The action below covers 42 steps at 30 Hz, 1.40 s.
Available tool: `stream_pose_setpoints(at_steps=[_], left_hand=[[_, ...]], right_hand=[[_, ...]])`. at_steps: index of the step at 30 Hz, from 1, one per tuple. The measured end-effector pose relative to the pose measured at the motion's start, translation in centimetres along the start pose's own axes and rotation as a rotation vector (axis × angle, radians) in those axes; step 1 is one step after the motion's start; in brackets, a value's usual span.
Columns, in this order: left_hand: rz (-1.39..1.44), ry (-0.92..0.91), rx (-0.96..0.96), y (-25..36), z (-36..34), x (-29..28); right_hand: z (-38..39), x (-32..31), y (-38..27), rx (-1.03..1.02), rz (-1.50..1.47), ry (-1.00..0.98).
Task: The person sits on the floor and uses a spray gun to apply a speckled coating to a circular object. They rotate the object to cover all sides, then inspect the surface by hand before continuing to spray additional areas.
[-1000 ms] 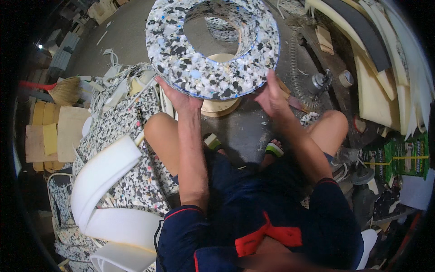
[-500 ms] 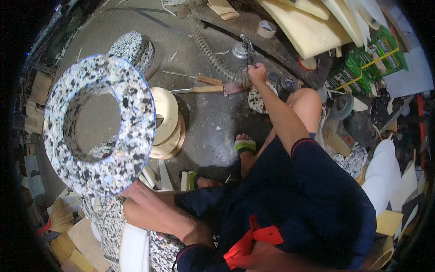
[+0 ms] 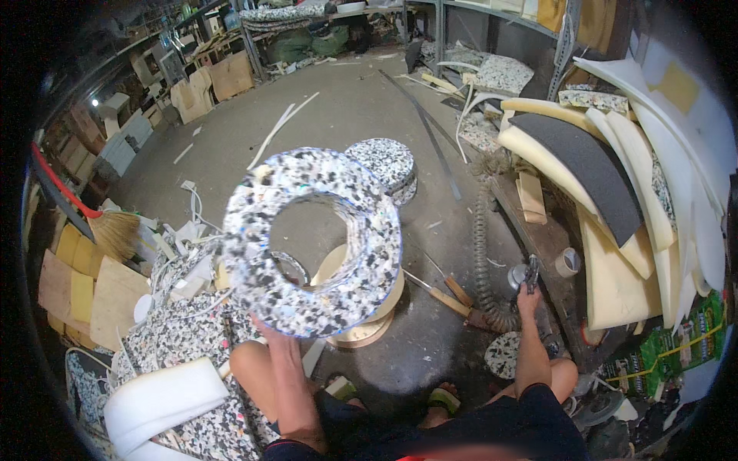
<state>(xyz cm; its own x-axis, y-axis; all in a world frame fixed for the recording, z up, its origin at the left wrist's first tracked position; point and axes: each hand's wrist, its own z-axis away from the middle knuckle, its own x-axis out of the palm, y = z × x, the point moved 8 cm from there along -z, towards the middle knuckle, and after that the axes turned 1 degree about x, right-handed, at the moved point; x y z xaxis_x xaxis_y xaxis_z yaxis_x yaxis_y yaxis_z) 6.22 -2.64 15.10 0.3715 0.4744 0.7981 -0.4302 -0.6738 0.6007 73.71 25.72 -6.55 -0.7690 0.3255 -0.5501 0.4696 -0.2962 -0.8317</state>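
In my left hand (image 3: 273,338) I hold a thick speckled foam ring (image 3: 254,269) by its lower edge, its round opening facing me; the fingers are partly hidden behind it. My right hand (image 3: 527,298) is closed round the handle of a metal spray gun (image 3: 532,270), low on the right beside the plank. A coiled hose (image 3: 482,238) lies close to the gun. Partly behind the ring stands a pale wooden spool-shaped form (image 3: 373,326). Farther back is a short stack of round speckled foam discs (image 3: 380,163).
Two wooden-handled tools (image 3: 450,300) lie on the floor between the spool form and hose. A tape roll (image 3: 567,263) sits on the dark plank. Bent foam sheets (image 3: 623,269) lean at right. Foam scraps (image 3: 184,338) and a broom (image 3: 115,234) are at left.
The view has tilted up, bringing the far floor and shelves into sight. The foam ring now overlaps the spool form and disc stack. Both hands keep their holds.
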Motion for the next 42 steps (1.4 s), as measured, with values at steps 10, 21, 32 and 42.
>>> stream_pose_setpoints(at_steps=[10,21,32,42], left_hand=[[0.096,-0.09,-0.215,-0.2,2.0,2.9],[0.197,-0.198,-0.111,2.6,2.5,4.6],[0.071,-0.211,-0.014,3.3,2.4,3.9],[0.168,-0.239,-0.081,2.1,1.3,2.2]], right_hand=[[14.1,-5.4,-16.2,-0.345,-0.044,-0.135],[39.1,-11.2,-39.1,-0.588,-0.535,-0.68],[43.9,-7.8,-46.5,-0.736,-0.488,-0.944],[43.2,-6.3,-48.5,-0.755,-0.559,-0.81]])
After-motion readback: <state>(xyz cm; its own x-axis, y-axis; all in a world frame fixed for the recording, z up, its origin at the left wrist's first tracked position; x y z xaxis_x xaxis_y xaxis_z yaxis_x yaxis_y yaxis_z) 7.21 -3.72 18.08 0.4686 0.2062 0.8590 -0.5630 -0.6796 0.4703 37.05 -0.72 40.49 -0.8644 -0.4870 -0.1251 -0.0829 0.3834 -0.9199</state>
